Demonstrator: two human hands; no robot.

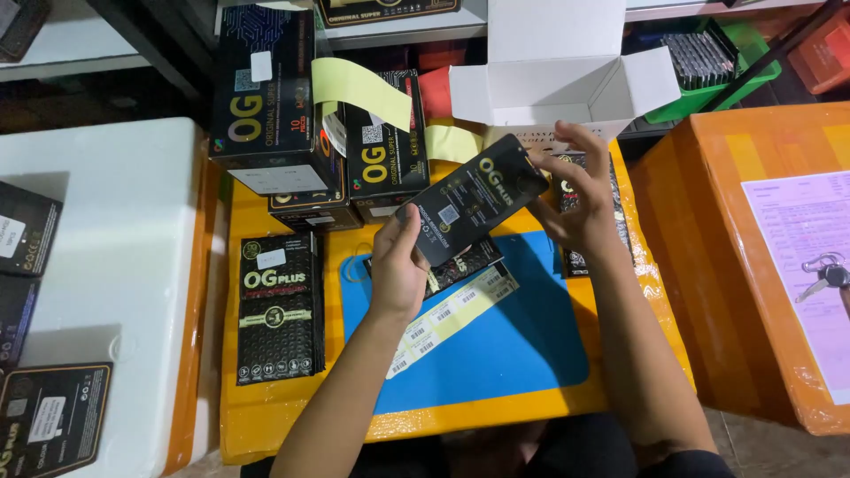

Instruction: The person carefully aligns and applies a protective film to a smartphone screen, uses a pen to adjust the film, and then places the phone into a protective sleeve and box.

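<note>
Both hands hold a flat black packet (472,198) tilted above the blue mat (513,341): left hand (398,265) clasps its lower end, right hand (580,190) fingers pinch the upper end, below the open white box (558,75)

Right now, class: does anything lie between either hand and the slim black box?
Nothing visible. The left hand grips the black box at its lower end; the right hand touches its upper end.
</note>
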